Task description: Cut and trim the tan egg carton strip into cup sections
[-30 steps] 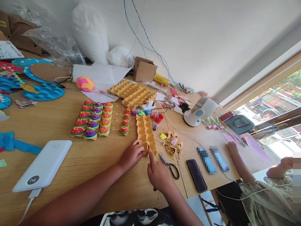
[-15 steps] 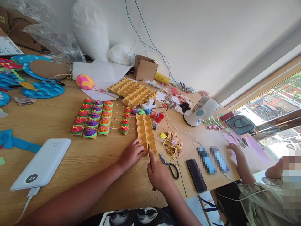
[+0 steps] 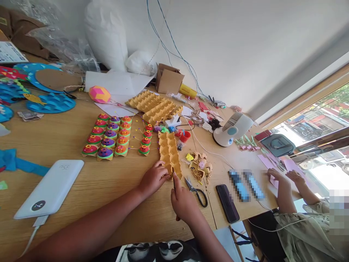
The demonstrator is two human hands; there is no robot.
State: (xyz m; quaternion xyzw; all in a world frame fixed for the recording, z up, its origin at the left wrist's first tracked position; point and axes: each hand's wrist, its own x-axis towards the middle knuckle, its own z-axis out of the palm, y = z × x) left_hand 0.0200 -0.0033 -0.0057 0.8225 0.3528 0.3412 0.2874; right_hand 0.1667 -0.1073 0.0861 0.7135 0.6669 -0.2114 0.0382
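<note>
So the yellow egg-carton strip, two cups wide, is lying lengthwise on the table, pointing away from the person, with both hands down at its near end. The left hand is on the near left corner, fingers curled over the edge and thumb by the front, gripping it. The right hand is just below the near end, closed around a slim tool, index finger stretched along it with the tip up against the carton. Can't really make out the blade, most of it's hidden by the hand. The rest of the strip sticks out past the fingers, nobody touching it.

Black-handled scissors sit just right of the right hand, with a pile of carton scraps a bit further up. Left of the strip there's a short row of painted red-and-green cups, and a red cup sits near its far right end.
</note>
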